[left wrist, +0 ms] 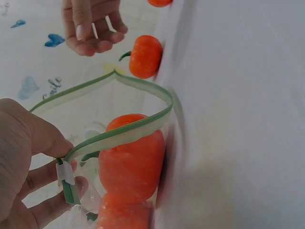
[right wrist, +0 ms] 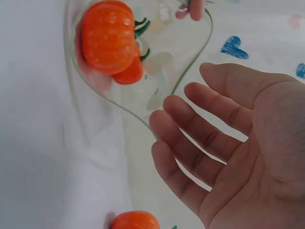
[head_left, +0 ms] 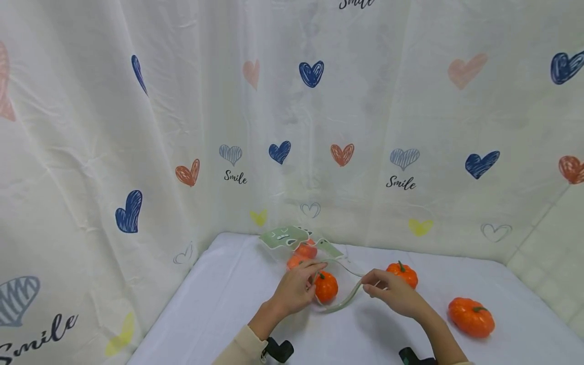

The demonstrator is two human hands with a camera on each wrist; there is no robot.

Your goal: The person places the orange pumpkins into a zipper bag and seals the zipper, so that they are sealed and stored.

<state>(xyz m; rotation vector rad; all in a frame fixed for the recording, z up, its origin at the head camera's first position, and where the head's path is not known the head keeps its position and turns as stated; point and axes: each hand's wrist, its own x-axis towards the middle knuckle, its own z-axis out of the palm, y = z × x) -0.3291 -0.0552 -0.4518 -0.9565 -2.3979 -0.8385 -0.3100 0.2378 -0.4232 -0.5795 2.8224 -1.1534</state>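
Observation:
A clear zip bag with a green rim [head_left: 343, 302] lies on the white table, its mouth held wide. Inside it sit small orange pumpkins [head_left: 326, 287], seen close in the left wrist view [left wrist: 131, 162] and the right wrist view [right wrist: 108, 38]. My left hand [head_left: 306, 281] pinches the rim at its white slider [left wrist: 66, 172] between thumb and fingers. My right hand [head_left: 378, 286] hovers just beside the rim's other side, fingers loosely spread and holding nothing [right wrist: 190, 124]. A loose pumpkin [head_left: 403, 274] stands just behind the right hand.
Another, larger pumpkin [head_left: 471, 317] lies on the table to the right. The white tablecloth [head_left: 219, 314] is backed on the far and left sides by a cream curtain [head_left: 137, 126] printed with hearts. A tiled wall shows at the far right.

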